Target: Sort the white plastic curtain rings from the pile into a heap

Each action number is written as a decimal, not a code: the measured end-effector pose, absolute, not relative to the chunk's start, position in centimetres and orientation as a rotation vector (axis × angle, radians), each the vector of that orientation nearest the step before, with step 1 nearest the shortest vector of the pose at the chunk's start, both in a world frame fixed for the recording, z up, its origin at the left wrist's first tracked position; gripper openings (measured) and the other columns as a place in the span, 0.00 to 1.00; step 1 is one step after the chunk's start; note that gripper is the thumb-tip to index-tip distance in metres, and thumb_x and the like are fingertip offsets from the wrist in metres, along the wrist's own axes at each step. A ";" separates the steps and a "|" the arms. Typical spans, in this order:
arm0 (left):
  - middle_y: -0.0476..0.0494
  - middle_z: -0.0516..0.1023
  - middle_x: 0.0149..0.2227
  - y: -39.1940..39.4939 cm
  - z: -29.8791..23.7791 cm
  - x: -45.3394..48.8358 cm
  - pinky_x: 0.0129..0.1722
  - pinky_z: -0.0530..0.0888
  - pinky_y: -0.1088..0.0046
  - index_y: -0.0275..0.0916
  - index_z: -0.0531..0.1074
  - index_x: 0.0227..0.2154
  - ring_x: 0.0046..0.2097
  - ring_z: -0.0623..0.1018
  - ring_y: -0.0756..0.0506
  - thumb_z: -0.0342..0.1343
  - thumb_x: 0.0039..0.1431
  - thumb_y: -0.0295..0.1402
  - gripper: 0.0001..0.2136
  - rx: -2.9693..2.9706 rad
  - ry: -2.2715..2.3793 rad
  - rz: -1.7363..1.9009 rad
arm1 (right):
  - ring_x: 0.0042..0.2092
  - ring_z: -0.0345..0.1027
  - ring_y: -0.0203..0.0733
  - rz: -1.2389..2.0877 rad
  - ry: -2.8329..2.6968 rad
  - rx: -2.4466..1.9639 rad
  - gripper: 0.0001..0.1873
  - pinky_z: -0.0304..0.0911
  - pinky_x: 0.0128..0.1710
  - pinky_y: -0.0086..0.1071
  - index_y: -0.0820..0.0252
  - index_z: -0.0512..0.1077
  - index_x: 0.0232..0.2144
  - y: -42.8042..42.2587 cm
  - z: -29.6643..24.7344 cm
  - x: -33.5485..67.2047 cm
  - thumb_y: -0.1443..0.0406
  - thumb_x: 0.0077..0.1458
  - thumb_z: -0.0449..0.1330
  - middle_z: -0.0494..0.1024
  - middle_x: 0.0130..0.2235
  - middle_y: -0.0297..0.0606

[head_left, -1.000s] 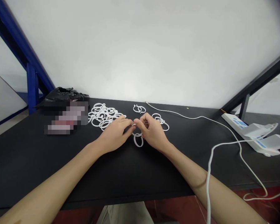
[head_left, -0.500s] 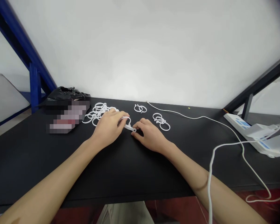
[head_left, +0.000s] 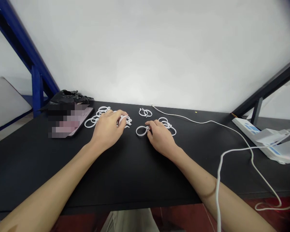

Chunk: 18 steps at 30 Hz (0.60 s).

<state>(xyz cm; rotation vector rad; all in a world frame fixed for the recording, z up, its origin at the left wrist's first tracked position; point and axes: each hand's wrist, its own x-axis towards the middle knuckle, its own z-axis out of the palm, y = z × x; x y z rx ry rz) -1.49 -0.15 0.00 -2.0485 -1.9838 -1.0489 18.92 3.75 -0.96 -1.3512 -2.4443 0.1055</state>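
Note:
My left hand (head_left: 108, 129) rests on a heap of white plastic rings (head_left: 100, 117) at the back of the black table (head_left: 125, 174), its fingers curled around one of them. My right hand (head_left: 160, 137) lies just to the right, fingertips pinching a single white ring (head_left: 141, 131) that lies flat on the table between both hands. A small cluster of linked rings (head_left: 168, 124) sits right behind my right hand, and an open ring pair (head_left: 145, 112) lies further back.
A phone (head_left: 70, 122) and a black plastic bag (head_left: 67, 96) sit at the back left. A white cable (head_left: 207, 121) runs across the table to a white power strip (head_left: 263, 137) on the right. A blue frame (head_left: 35, 83) stands at left.
Both hands have moved back from the middle of the table. My left hand has gone onto the ring heap. My right hand has set a single ring flat on the table.

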 end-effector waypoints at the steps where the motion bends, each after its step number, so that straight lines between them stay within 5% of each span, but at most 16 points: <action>1: 0.47 0.73 0.28 -0.2 0.0 -1.4 0.38 0.70 0.65 0.44 0.75 0.40 0.35 0.74 0.43 0.48 0.63 0.38 0.12 -2.049 -1.988 -1.063 | 0.49 0.66 0.50 0.098 -2.426 -1.307 0.18 0.63 0.46 0.40 0.63 0.69 0.51 3.8 -1.0 19.0 0.73 0.58 0.52 0.72 0.46 0.48; 6: 0.50 0.76 0.28 -0.6 0.4 -0.5 0.34 0.69 0.69 0.44 0.75 0.37 0.31 0.73 0.46 0.49 0.62 0.39 0.11 -2.177 -2.083 -1.267 | 0.50 0.67 0.44 0.376 -2.307 -0.868 0.18 0.65 0.51 0.38 0.57 0.65 0.51 2.8 -0.6 18.3 0.68 0.58 0.57 0.72 0.48 0.42; 12: 0.50 0.79 0.36 -0.8 0.7 0.3 0.33 0.72 0.70 0.44 0.75 0.38 0.34 0.75 0.47 0.49 0.63 0.41 0.12 -2.330 -2.244 -1.570 | 0.40 0.71 0.37 0.578 -2.178 -0.825 0.08 0.67 0.42 0.32 0.55 0.69 0.42 2.5 -0.5 17.8 0.61 0.60 0.60 0.76 0.41 0.35; 15: 0.47 0.77 0.38 -0.8 0.3 0.3 0.39 0.73 0.66 0.43 0.72 0.48 0.38 0.75 0.45 0.49 0.63 0.40 0.15 -2.245 -2.113 -1.465 | 0.39 0.71 0.37 0.523 -2.168 -0.843 0.06 0.67 0.40 0.31 0.56 0.71 0.41 2.9 -0.6 18.0 0.63 0.63 0.57 0.76 0.40 0.36; 18: 0.40 0.73 0.51 -0.8 -0.3 0.2 0.52 0.70 0.58 0.42 0.64 0.58 0.52 0.71 0.40 0.49 0.63 0.38 0.20 -2.309 -1.774 -1.276 | 0.42 0.70 0.38 0.430 -2.209 -0.775 0.09 0.66 0.44 0.32 0.55 0.72 0.42 3.1 -0.4 18.1 0.66 0.65 0.52 0.74 0.42 0.38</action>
